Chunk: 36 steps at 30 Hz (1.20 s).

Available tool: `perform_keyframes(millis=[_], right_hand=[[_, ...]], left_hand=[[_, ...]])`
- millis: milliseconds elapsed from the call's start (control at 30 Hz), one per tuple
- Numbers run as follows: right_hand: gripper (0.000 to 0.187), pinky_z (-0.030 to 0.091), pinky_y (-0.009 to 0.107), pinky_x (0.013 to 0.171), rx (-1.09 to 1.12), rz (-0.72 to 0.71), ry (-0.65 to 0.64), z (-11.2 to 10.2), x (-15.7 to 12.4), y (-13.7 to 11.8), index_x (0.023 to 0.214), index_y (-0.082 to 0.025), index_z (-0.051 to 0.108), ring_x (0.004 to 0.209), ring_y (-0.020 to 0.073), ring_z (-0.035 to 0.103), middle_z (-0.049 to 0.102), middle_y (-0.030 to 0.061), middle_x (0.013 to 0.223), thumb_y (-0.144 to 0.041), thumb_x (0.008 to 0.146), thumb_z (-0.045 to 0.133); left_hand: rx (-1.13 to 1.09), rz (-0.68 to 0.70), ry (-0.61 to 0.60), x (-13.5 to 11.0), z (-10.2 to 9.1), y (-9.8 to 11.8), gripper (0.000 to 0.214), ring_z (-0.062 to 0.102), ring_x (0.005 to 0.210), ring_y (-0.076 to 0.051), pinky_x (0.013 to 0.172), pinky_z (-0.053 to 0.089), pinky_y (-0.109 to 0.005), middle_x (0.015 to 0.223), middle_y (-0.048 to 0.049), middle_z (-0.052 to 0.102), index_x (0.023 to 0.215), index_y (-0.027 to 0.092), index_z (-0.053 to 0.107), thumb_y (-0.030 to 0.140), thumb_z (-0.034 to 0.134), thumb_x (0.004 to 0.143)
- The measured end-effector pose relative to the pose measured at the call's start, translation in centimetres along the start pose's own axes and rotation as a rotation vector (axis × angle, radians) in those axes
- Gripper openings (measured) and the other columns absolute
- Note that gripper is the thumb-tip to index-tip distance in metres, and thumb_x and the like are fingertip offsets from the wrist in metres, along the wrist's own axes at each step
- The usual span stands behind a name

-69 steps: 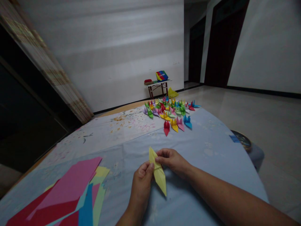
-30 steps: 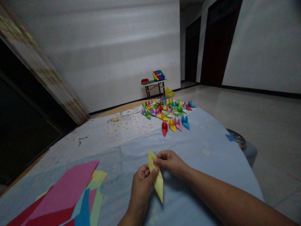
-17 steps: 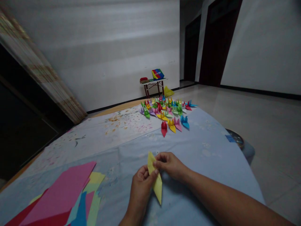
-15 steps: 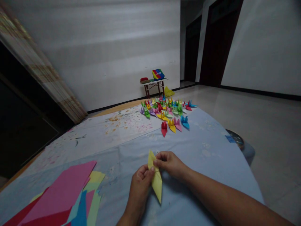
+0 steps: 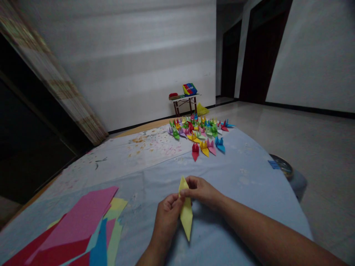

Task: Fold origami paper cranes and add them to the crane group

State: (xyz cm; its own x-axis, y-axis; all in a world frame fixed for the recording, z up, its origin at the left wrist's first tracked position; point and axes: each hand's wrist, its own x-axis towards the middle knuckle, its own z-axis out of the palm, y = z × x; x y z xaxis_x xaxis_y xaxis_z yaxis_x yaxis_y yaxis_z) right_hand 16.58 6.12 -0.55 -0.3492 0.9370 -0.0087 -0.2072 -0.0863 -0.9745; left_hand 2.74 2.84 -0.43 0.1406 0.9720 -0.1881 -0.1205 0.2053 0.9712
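A folded piece of yellow origami paper [image 5: 186,218], shaped like a long narrow diamond, is held just above the cloth with its lower tip towards me. My left hand [image 5: 168,214] pinches its left edge near the middle, thumb on top. From the right, my right hand [image 5: 201,192] grips the upper half, its thumb lying across the front and its fingers behind. Both thumbs nearly meet on the paper. The fingers behind the paper are partly hidden.
Loose coloured paper sheets [image 5: 80,218] lie in a pile at the near left. Many folded paper cranes [image 5: 195,150] stand at the far side of the round table [image 5: 238,192]. Beyond are a small stand [image 5: 185,99] with a colourful box [image 5: 190,89] and, right, a round tin [image 5: 282,165].
The yellow folded paper has turned slightly more upright and shifted a little right with both hands. The whole view has also shifted slightly.
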Motion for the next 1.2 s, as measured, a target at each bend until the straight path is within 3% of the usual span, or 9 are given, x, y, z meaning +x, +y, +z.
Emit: perform_keyframes(millis=[133,333,500,700,900,1200], right_hand=[[0.037,0.033,0.020,0.046,-0.047,-0.002,-0.028,0.0,-0.1,0.0,0.064,-0.013,0.058,0.047,0.0072,0.044,0.052,-0.0041,0.052,-0.046,0.057,0.072],[0.038,0.027,0.020,0.044,-0.028,0.012,0.065,-0.1,-0.2,0.0,0.057,-0.012,0.060,0.043,0.0058,0.039,0.052,-0.0028,0.048,-0.049,0.061,0.068],[0.048,0.029,0.022,0.046,-0.045,0.025,0.153,0.2,-0.4,-0.6,0.057,-0.010,0.062,0.042,0.0075,0.041,0.053,-0.0003,0.047,-0.057,0.066,0.059],[0.059,0.033,0.021,0.050,0.041,0.007,0.161,-0.6,0.1,-0.1,0.068,-0.010,0.064,0.050,0.0085,0.046,0.055,0.0011,0.054,-0.065,0.075,0.043],[0.040,0.026,0.019,0.045,-0.073,-0.013,0.001,-0.9,0.1,0.5,0.064,-0.012,0.060,0.045,0.0052,0.037,0.048,-0.0045,0.051,-0.051,0.064,0.066],[0.042,0.025,0.019,0.045,-0.101,-0.045,0.036,-0.3,-0.1,0.3,0.059,-0.011,0.057,0.045,0.0049,0.035,0.046,-0.0048,0.050,-0.052,0.061,0.067]], left_hand=[[0.045,0.021,-0.009,-0.5,0.4,0.3,0.029,0.054,0.050,-0.012,0.048,0.037,-0.019,0.056,-0.0022,0.065,0.073,0.012,0.069,0.037,0.073,0.059],[0.096,-0.001,-0.049,-0.7,0.4,0.2,0.031,0.053,0.049,-0.011,0.047,0.036,-0.019,0.057,-0.0028,0.065,0.076,0.012,0.069,0.040,0.070,0.063],[0.099,-0.011,-0.053,-0.7,0.5,0.1,0.033,0.054,0.050,-0.012,0.048,0.037,-0.019,0.058,-0.0032,0.065,0.077,0.011,0.069,0.041,0.071,0.061],[0.039,-0.030,0.009,-0.7,0.5,0.0,0.033,0.055,0.048,-0.012,0.048,0.038,-0.020,0.057,-0.0032,0.066,0.077,0.012,0.069,0.040,0.072,0.061],[-0.002,0.018,0.021,-0.5,0.4,0.0,0.030,0.056,0.053,-0.012,0.050,0.039,-0.019,0.063,-0.0025,0.068,0.079,0.012,0.067,0.037,0.071,0.062],[-0.063,0.037,-0.021,-0.2,0.5,-0.6,0.029,0.056,0.059,-0.010,0.056,0.040,-0.018,0.069,-0.0007,0.066,0.081,0.013,0.061,0.024,0.076,0.058]])
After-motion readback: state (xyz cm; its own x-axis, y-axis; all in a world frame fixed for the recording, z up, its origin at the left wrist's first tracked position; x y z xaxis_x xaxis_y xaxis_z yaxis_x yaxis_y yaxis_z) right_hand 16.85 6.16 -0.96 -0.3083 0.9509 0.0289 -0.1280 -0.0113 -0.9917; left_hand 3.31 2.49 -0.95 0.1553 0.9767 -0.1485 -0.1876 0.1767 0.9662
